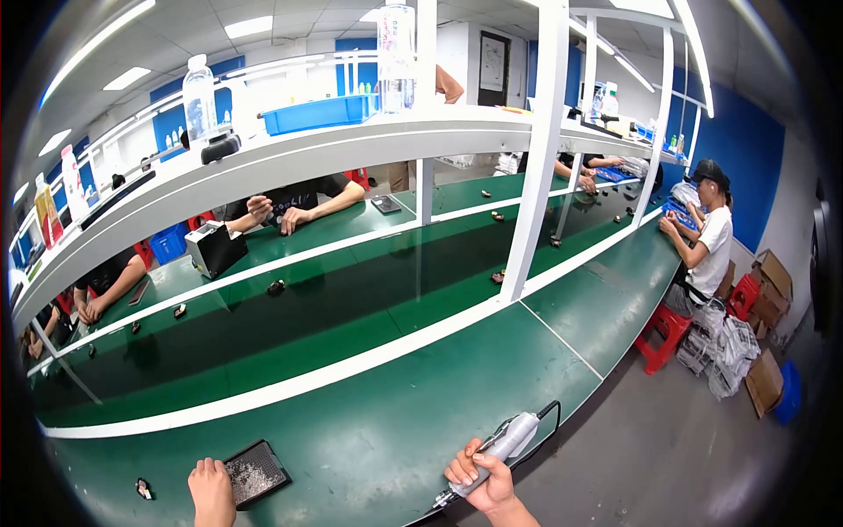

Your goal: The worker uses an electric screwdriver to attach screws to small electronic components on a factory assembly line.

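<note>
In my right hand (481,477) is a grey electric screwdriver (512,436), with my fingers wrapped round its body. Its bit points down and left toward the table's near edge, and a black cord loops from its rear end. My left hand (212,492) is closed at the left edge of a shallow black tray (279,470), covering that edge. Many tiny silvery pieces, like screws (253,474), lie in the tray. To the left of that hand, a small dark part (143,488) with a light patch rests on the green table (369,448).
A green conveyor belt (351,312) carrying several small dark parts runs beyond a white rail (263,400). White posts (536,167) hold a shelf (334,149) above it. Co-workers sit across the belt; a person in a white shirt (716,255) works at the right, near red stools (665,338).
</note>
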Demonstrator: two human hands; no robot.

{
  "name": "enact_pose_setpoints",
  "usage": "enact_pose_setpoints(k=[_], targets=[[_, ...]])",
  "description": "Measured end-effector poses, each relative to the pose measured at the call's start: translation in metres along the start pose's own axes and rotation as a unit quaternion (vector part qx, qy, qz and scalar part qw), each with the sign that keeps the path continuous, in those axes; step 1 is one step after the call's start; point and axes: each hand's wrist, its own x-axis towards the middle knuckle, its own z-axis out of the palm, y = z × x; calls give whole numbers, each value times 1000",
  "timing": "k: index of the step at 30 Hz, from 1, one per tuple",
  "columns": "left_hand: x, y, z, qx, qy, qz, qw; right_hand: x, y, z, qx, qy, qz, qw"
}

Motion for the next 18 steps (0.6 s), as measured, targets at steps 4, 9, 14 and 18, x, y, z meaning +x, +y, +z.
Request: enact_pose_setpoints(k=[4,9,14,18], targets=[[4,-2,-1,40,-58,23,997,1,2,0,-12,7,-8,1000],[4,3,-19,-15,-30,-34,999,1,6,-1,-21,11,-3,1000],[0,-2,-14,-47,19,-28,998,3,7,5,-44,37,-22,998],[8,5,-29,-93,119,48,987,1,2,3,-52,39,-48,997]])
